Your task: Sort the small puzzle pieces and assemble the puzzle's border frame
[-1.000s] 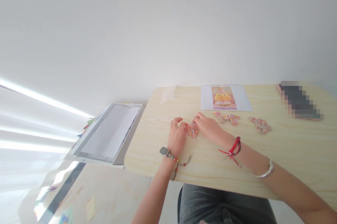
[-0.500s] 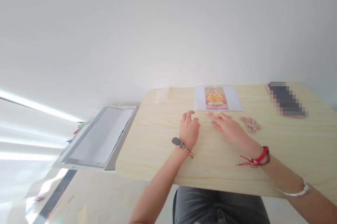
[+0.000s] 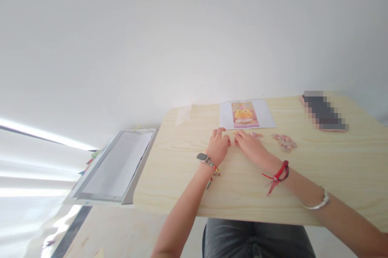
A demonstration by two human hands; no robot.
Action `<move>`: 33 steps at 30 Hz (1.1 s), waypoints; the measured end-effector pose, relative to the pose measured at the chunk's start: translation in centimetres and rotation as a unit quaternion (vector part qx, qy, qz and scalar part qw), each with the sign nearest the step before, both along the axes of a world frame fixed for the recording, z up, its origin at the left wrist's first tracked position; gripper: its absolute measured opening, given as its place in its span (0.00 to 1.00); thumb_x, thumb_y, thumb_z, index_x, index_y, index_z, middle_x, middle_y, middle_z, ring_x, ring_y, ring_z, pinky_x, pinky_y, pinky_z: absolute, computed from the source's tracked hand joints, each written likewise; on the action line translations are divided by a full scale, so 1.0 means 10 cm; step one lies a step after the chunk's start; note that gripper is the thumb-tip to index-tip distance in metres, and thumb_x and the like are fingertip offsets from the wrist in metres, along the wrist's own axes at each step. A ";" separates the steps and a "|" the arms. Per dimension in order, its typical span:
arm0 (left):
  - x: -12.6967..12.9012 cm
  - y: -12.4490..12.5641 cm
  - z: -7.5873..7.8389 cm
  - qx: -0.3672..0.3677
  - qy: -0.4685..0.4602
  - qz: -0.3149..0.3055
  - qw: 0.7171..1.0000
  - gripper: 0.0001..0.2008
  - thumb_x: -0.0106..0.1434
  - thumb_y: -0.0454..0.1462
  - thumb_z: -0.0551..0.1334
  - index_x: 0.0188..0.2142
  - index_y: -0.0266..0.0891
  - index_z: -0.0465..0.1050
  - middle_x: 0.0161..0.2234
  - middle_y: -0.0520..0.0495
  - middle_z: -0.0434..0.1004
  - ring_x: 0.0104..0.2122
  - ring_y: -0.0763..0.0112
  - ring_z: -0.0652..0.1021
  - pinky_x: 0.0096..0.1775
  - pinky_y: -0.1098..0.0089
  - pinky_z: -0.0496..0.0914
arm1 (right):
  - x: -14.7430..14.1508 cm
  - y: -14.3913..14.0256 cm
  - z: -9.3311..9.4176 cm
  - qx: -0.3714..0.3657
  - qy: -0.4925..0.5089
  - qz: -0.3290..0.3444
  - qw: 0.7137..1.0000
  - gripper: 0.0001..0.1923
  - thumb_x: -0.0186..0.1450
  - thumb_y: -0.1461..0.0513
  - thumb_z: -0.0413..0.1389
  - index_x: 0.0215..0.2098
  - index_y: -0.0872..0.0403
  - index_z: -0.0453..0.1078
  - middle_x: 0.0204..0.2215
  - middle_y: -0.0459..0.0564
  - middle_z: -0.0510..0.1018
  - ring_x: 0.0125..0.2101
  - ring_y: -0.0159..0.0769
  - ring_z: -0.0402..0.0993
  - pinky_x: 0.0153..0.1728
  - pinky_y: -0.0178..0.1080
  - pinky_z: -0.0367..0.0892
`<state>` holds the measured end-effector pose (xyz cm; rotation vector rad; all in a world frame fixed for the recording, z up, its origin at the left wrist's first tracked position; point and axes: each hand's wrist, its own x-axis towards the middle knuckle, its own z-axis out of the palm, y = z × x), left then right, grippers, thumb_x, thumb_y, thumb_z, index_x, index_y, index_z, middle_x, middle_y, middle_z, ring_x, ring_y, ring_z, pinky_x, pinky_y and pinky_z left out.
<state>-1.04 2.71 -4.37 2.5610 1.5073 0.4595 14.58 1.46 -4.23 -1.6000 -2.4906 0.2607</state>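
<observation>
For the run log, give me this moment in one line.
left hand: fingers bent; right hand: partly hiding small pieces; second pile: farther right; printed sheet: behind hands

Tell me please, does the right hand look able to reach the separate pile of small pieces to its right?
Probably yes: the right hand is close to the pile of small pieces, and nothing appears to stand between them on the table.

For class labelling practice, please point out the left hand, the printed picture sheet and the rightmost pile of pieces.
Left hand (image 3: 217, 148), head view: back of the hand.
Printed picture sheet (image 3: 245, 115), head view: its printed image.
Rightmost pile of pieces (image 3: 285, 143), head view: middle.
</observation>
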 end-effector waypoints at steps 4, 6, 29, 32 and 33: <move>-0.09 -0.14 0.11 0.006 -0.066 -0.025 0.997 0.04 0.57 0.29 0.60 0.29 0.39 0.71 0.46 0.44 0.62 0.47 0.62 0.66 0.47 0.57 0.67 | 0.15 -0.12 0.04 0.018 0.083 0.024 0.996 0.11 0.63 0.69 0.43 0.33 0.56 0.66 0.37 0.53 0.69 0.33 0.35 0.67 0.32 0.38 0.61; -0.09 -0.24 0.15 0.003 -0.099 -0.032 0.995 0.05 0.55 0.29 0.62 0.30 0.40 0.70 0.47 0.45 0.61 0.45 0.64 0.66 0.46 0.59 0.68 | 0.22 -0.16 0.06 0.012 0.136 0.028 0.990 0.11 0.64 0.67 0.42 0.31 0.55 0.65 0.34 0.52 0.69 0.34 0.36 0.66 0.34 0.39 0.62; 0.02 -0.56 0.29 0.072 -0.137 0.023 0.988 0.05 0.58 0.31 0.61 0.29 0.42 0.72 0.48 0.46 0.62 0.46 0.62 0.66 0.41 0.61 0.70 | 0.31 -0.39 0.25 -0.034 0.254 0.005 0.967 0.07 0.62 0.61 0.50 0.32 0.52 0.69 0.30 0.47 0.70 0.26 0.31 0.67 0.28 0.36 0.63; -0.01 -0.59 0.26 0.070 -0.149 0.029 0.986 0.05 0.57 0.30 0.61 0.28 0.42 0.72 0.48 0.46 0.62 0.46 0.62 0.66 0.42 0.61 0.70 | 0.26 -0.45 0.23 0.013 0.224 0.017 0.974 0.09 0.64 0.61 0.48 0.31 0.51 0.69 0.30 0.48 0.70 0.29 0.33 0.69 0.31 0.36 0.64; -0.02 -0.60 0.25 0.069 -0.151 0.031 0.986 0.05 0.57 0.30 0.61 0.29 0.42 0.72 0.48 0.46 0.62 0.46 0.62 0.66 0.42 0.61 0.70 | 0.25 -0.46 0.22 0.026 0.214 0.020 0.976 0.10 0.65 0.61 0.47 0.32 0.51 0.69 0.30 0.48 0.70 0.30 0.33 0.69 0.31 0.36 0.65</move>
